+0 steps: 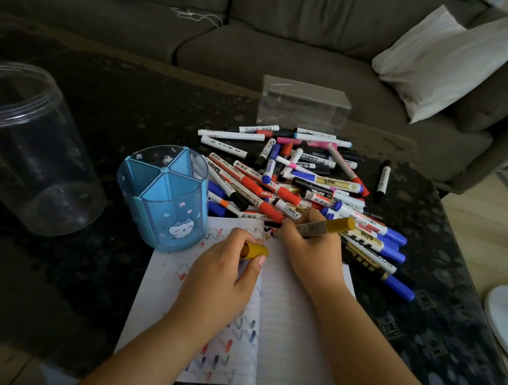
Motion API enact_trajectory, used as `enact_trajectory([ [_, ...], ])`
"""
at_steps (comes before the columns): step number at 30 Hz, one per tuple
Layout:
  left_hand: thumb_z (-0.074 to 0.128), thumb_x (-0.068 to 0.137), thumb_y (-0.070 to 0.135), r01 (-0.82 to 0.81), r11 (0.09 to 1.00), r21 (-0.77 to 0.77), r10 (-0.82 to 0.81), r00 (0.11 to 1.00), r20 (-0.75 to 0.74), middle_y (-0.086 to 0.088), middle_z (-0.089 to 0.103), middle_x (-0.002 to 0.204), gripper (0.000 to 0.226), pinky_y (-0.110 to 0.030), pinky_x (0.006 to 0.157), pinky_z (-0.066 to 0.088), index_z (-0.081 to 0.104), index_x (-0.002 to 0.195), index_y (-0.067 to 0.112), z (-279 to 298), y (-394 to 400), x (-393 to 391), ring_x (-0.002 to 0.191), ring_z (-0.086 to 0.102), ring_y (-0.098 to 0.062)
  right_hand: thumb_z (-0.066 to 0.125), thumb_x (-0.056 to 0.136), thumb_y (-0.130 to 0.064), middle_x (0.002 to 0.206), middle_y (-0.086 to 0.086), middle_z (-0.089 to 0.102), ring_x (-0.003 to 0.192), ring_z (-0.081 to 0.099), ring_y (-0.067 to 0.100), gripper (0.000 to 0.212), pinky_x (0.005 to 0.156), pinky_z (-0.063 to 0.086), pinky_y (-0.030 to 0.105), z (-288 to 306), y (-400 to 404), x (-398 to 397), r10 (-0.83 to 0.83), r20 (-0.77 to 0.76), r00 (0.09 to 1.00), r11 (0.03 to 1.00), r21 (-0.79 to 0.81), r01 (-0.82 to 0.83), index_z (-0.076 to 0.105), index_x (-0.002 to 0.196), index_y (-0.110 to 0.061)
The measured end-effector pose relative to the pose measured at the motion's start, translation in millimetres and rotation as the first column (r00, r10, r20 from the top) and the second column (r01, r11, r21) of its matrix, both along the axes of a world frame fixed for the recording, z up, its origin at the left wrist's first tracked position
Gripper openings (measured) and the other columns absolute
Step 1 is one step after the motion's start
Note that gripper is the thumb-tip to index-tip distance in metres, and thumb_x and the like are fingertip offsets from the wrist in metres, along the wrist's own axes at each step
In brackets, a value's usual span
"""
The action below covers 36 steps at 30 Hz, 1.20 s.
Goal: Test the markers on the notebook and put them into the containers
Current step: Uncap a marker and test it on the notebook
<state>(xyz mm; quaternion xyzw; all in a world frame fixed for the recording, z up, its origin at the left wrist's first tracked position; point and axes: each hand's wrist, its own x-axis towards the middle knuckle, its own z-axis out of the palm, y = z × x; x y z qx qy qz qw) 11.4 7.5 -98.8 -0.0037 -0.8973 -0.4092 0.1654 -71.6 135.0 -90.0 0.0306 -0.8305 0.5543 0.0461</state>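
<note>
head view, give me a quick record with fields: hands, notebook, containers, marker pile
left hand: left hand holds yellow cap
right hand: right hand grips yellow marker, tip at the page
notebook: notebook open, left page covered in zigzags
containers: blue pen holder and clear jar, both look empty
marker pile: marker pile behind the notebook

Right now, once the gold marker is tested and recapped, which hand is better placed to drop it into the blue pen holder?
Probably the left hand. It holds the gold cap right beside the blue pen holder, while the right hand, gripping the gold marker, would have to cross over it.
</note>
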Motion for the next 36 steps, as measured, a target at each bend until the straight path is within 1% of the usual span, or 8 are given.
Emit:
enact_trajectory([
  [4,0.047,0.092,0.038,0.000,1.000,0.006,0.000,1.000,0.010,0.008,0.063,0.095,0.022,-0.010,0.067,0.042,0.049,0.109,0.024,0,-1,0,0.084,0.056,-0.004,0.061,0.088,-0.023,0.061,0.001,0.050,0.051,0.042,0.003,0.024,0.045,0.036,0.012,4,5,0,-0.035,0.104,0.994,0.997,-0.068,0.042,0.052,0.077,-0.004],
  [9,0.055,0.090,0.032,0.023,0.999,0.036,-0.023,1.000,-0.008,0.014,0.056,0.096,0.015,-0.004,0.074,0.038,0.055,0.104,0.026,-1,-4,-1,0.091,0.051,0.001,0.060,0.090,-0.030,0.067,-0.002,0.061,0.059,0.049,0.010,0.021,0.058,0.039,0.024,23,16,10,-0.034,0.236,0.971,0.968,-0.235,0.091,0.057,0.079,-0.012],
  [13,0.067,0.084,0.023,-0.022,0.993,0.118,0.023,1.000,-0.012,0.018,0.050,0.101,0.021,-0.008,0.084,0.039,0.058,0.100,0.032,5,-10,6,0.100,0.047,0.001,0.060,0.091,-0.017,0.047,-0.008,0.049,0.047,0.034,0.008,0.018,0.046,0.032,0.022,48,32,33,0.070,0.175,0.982,0.938,-0.346,-0.006,0.051,0.076,-0.010],
  [17,0.067,0.084,0.021,-0.070,0.920,0.384,0.035,0.995,0.098,0.016,0.063,0.100,0.022,-0.007,0.078,0.042,0.060,0.097,0.037,27,-6,22,0.093,0.056,0.005,0.057,0.092,-0.012,0.048,-0.004,0.042,0.044,0.032,0.007,0.016,0.042,0.031,0.019,66,47,60,0.128,0.138,0.982,0.908,-0.415,-0.060,0.052,0.077,-0.009],
  [22,0.067,0.083,0.022,-0.015,0.822,0.569,-0.121,0.972,0.200,0.014,0.067,0.103,0.021,-0.026,0.092,0.049,0.063,0.099,0.034,53,1,41,0.099,0.062,-0.001,0.043,0.098,-0.015,0.053,0.009,0.039,0.046,0.033,0.011,0.028,0.043,0.027,0.024,70,54,91,0.136,0.119,0.984,0.853,-0.519,-0.055,0.055,0.076,-0.002],
  [27,0.063,0.077,0.032,0.030,0.749,0.662,-0.225,0.951,0.211,0.014,0.071,0.098,0.027,-0.023,0.089,0.049,0.060,0.103,0.029,61,8,59,0.098,0.065,-0.002,0.043,0.096,-0.012,0.056,0.014,0.034,0.046,0.033,0.014,0.024,0.044,0.031,0.023,71,60,111,0.106,0.105,0.989,0.829,-0.558,-0.029,0.042,0.073,-0.006],
  [32,0.060,0.070,0.033,0.124,0.718,0.685,-0.302,0.942,0.145,0.011,0.072,0.094,0.031,-0.016,0.078,0.051,0.061,0.101,0.026,68,13,65,0.094,0.066,-0.005,0.055,0.091,-0.015,0.054,0.004,0.037,0.048,0.032,0.013,0.037,0.045,0.030,0.021,79,63,114,0.119,0.056,0.991,0.826,-0.560,-0.067,0.051,0.055,-0.023],
  [36,0.060,0.070,0.037,0.181,0.756,0.629,-0.330,0.935,0.127,0.012,0.072,0.095,0.032,-0.019,0.081,0.051,0.061,0.101,0.029,73,14,68,0.094,0.066,-0.005,0.055,0.076,-0.022,0.050,-0.001,0.038,0.045,0.032,0.009,0.025,0.044,0.030,0.021,83,60,114,0.206,0.020,0.978,0.840,-0.516,-0.166,0.051,0.052,-0.025],
])
